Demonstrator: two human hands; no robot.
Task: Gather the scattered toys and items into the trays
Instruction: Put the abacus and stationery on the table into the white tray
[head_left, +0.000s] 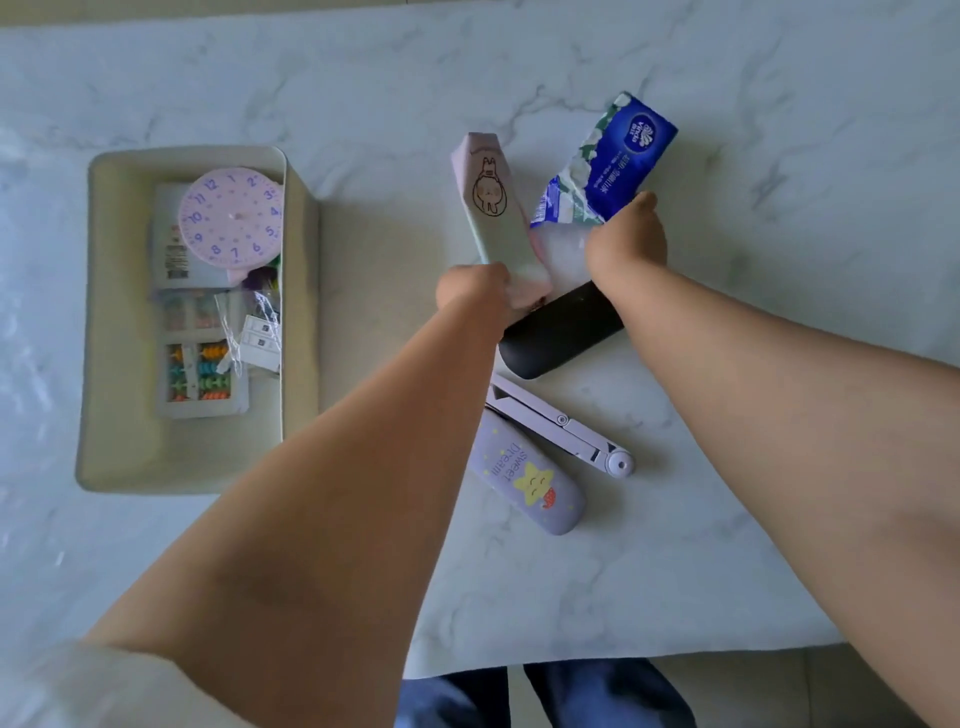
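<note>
Inside the tray (104, 322) lie a clock (231, 215) and abacus (200, 379).

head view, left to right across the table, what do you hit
tray → pink toy clock → left hand on the bunny pencil case → right hand on the blue tissue pack
</note>
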